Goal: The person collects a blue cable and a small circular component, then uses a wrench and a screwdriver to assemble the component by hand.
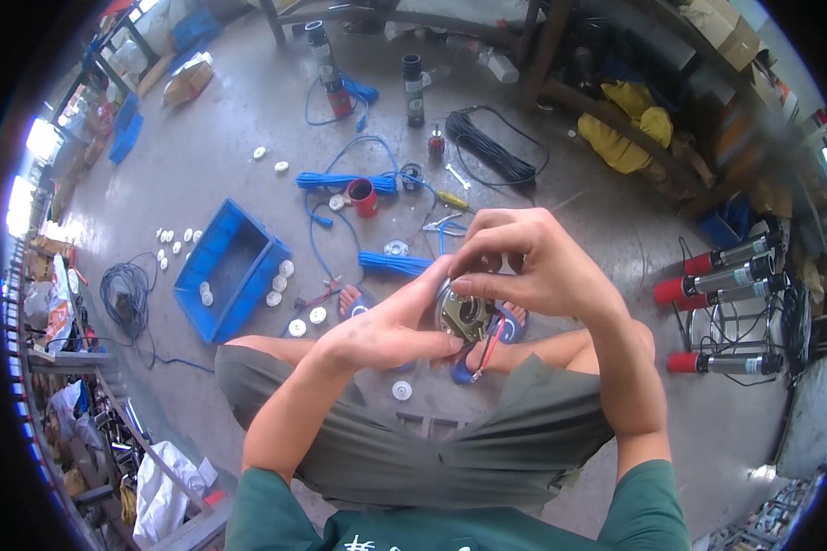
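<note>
My left hand (386, 332) is wrapped round a round metal motor part (463, 317), holding it above my lap between my knees. Its face is brassy and dark, and red and dark wires (489, 351) hang from its lower side. Over its top edge, my right hand (535, 262) is closed in a pinch, with the thumb at the part's upper rim. Whatever lies between those fingertips is too small or hidden to name. Beyond my hands lie a bundle of blue cable (393, 264), pliers (446, 224) and a yellow-handled screwdriver (452, 199).
On the left stands a blue crate (248, 308) with white discs (286, 268) in and around it. Ahead are a red cylinder (363, 197), a wrench (458, 176), black cable (492, 151) and upright pump tubes (413, 90). Several red-ended pumps (721, 292) lie at right.
</note>
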Demonstrator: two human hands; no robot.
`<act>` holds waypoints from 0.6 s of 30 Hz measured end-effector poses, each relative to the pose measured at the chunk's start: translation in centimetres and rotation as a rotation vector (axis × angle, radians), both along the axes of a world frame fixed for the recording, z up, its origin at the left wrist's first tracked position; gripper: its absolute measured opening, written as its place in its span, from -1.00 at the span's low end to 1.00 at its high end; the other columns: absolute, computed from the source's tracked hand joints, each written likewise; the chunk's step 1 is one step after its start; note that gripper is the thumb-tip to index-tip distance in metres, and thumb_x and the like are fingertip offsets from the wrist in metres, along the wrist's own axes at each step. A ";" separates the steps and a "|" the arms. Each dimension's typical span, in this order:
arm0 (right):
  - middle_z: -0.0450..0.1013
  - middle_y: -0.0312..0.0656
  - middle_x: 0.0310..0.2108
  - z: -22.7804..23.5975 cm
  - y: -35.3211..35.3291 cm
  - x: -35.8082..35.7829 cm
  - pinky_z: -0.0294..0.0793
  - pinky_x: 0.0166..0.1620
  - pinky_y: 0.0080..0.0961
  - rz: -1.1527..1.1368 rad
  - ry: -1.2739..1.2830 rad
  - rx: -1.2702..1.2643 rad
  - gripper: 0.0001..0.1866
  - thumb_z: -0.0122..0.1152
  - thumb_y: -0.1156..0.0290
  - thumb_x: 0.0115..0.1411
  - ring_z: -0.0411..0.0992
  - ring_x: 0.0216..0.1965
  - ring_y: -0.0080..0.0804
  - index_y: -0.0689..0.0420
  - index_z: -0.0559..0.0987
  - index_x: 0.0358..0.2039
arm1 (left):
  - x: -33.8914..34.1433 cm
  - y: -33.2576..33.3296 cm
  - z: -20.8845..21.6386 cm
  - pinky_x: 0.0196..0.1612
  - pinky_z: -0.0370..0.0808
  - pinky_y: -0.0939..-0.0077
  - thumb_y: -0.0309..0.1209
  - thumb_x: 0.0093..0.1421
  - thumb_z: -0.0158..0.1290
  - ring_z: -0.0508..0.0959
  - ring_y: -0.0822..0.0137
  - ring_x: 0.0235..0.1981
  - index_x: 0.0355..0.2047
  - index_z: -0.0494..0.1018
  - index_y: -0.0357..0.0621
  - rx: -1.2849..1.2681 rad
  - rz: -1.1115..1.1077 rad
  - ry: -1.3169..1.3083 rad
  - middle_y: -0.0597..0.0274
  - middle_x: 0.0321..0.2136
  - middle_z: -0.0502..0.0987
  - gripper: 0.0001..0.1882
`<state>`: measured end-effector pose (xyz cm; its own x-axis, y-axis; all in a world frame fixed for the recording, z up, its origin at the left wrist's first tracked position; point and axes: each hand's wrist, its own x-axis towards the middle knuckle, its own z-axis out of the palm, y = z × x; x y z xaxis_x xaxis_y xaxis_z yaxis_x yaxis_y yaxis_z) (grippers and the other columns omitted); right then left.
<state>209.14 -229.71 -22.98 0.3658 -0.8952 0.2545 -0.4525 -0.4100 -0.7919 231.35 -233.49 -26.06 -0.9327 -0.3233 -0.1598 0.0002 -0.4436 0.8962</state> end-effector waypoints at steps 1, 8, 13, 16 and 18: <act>0.50 -0.27 -0.41 -0.3 -0.3 -0.1 0.40 -0.41 -0.57 0.003 -0.006 0.011 -0.83 0.52 0.44 0.04 0.46 -0.43 -0.54 0.15 0.72 -0.34 | 0.0 -0.2 -0.2 -0.28 0.53 0.50 -0.63 0.18 0.07 0.50 0.43 -0.28 0.50 -0.27 -0.12 -0.036 -0.021 -0.007 0.04 0.07 0.41 0.00; 0.50 -0.31 -0.44 -1.7 -0.7 0.4 0.48 -0.32 -0.41 0.145 0.215 -0.138 -0.85 0.49 0.45 -0.07 0.44 -0.32 -0.28 0.11 0.67 -0.45 | 0.7 -0.9 -1.8 0.12 0.46 0.40 -0.51 0.04 0.07 0.45 0.26 0.13 0.43 -0.14 -0.35 -0.194 -0.205 -0.177 -0.07 0.16 0.34 -0.03; 0.49 -0.35 -0.39 -2.5 -0.6 0.7 0.48 -0.33 -0.39 0.138 0.319 -0.265 -0.85 0.46 0.40 -0.02 0.44 -0.30 -0.32 0.06 0.62 -0.44 | 1.2 -1.3 -2.3 -0.20 0.55 0.52 -0.50 0.04 0.10 0.56 0.40 -0.19 0.41 -0.07 -0.31 -0.058 -0.241 -0.260 0.04 -0.04 0.46 -0.07; 0.49 -0.32 -0.37 -3.0 -0.6 0.7 0.48 -0.34 -0.35 0.109 0.342 -0.328 -0.84 0.45 0.40 0.00 0.44 -0.30 -0.30 0.09 0.61 -0.43 | 1.1 -1.5 -2.5 -0.30 0.54 0.55 -0.50 0.04 0.10 0.56 0.45 -0.31 0.39 -0.03 -0.29 -0.050 -0.240 -0.275 0.10 -0.13 0.49 -0.10; 0.47 -0.26 -0.35 -3.6 -0.7 0.6 0.49 -0.28 -0.31 0.148 0.290 -0.182 -0.83 0.41 0.41 0.05 0.44 -0.26 -0.22 0.12 0.56 -0.40 | 0.9 -1.3 -2.3 -0.32 0.52 0.56 -0.52 0.04 0.11 0.54 0.45 -0.33 0.37 0.00 -0.28 -0.067 -0.239 -0.276 0.13 -0.13 0.47 -0.12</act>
<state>209.72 -230.38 -26.54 0.5681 -0.7768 0.2716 -0.5726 -0.6102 -0.5475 232.24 -234.83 -28.32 -0.9078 -0.1200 -0.4020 -0.3422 -0.3424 0.8750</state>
